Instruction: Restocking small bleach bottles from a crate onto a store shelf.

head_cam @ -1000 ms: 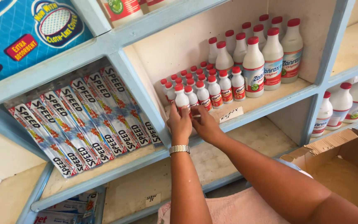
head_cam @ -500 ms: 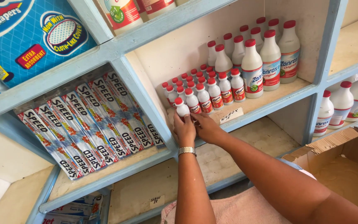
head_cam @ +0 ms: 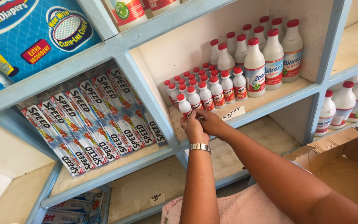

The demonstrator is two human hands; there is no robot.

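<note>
Both my hands meet at the front edge of a shelf compartment holding white bottles with red caps. My left hand (head_cam: 193, 128), with a metal watch on its wrist, wraps the base of a small white bottle (head_cam: 183, 104) standing at the front left of the group. My right hand (head_cam: 209, 121) touches the same bottle's lower part from the right. Behind it stand several more small bottles (head_cam: 212, 89) in rows, with taller white bottles (head_cam: 273, 58) at the back.
A pale blue wooden shelf unit (head_cam: 146, 89) fills the view. Sachet strips (head_cam: 90, 120) hang in the left compartment, a blue diaper pack (head_cam: 30, 33) sits above. An open cardboard box (head_cam: 344, 166) is at lower right; more white bottles (head_cam: 344, 103) stand on the right.
The view shifted slightly. My hands stay together at the shelf front, now closed around the front small bottle, which stands a little further out toward the edge.
</note>
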